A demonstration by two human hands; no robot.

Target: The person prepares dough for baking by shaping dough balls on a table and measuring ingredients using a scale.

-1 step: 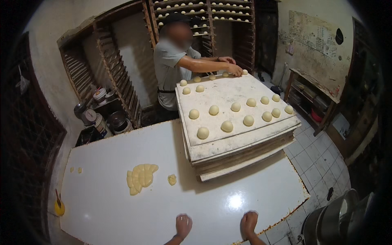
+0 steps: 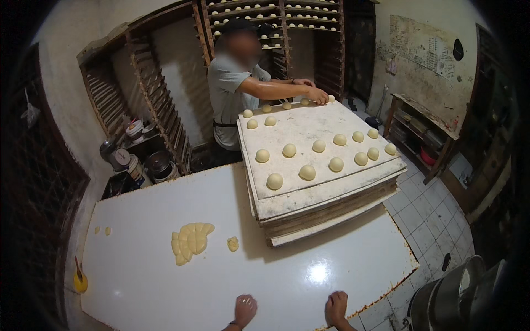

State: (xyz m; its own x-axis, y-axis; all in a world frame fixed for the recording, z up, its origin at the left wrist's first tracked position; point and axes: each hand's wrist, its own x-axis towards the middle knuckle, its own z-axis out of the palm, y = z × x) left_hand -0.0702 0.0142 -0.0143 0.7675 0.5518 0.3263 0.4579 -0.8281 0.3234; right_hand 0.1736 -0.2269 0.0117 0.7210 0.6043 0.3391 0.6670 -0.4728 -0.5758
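Note:
Near the front edge of the white table [image 2: 143, 298], my left hand [image 2: 244, 310] rests on the surface with its fingers curled in. To its right, my right hand [image 2: 336, 309] is likewise curled down against the tabletop. Whatever lies under either palm is hidden. Beyond my left hand sits a small lump of pale dough [image 2: 233, 244]. Left of that is a fan of cut dough pieces [image 2: 192, 241], pressed together. Round dough balls [image 2: 274, 181] stand in loose rows on a floured board [image 2: 298, 196] atop a stack of boards.
Behind the stack, a co-worker [image 2: 227, 83] reaches over its far edge, a hand at the dough balls there. A rack [image 2: 284, 33] with trays of dough balls stands behind. A yellow cup [image 2: 80, 282] is at the left edge, metal pots [image 2: 450, 292] at lower right.
Both my hands have shifted slightly toward me, the left one also a touch leftward. The co-worker's arm has moved very slightly. The dough pieces stay in place.

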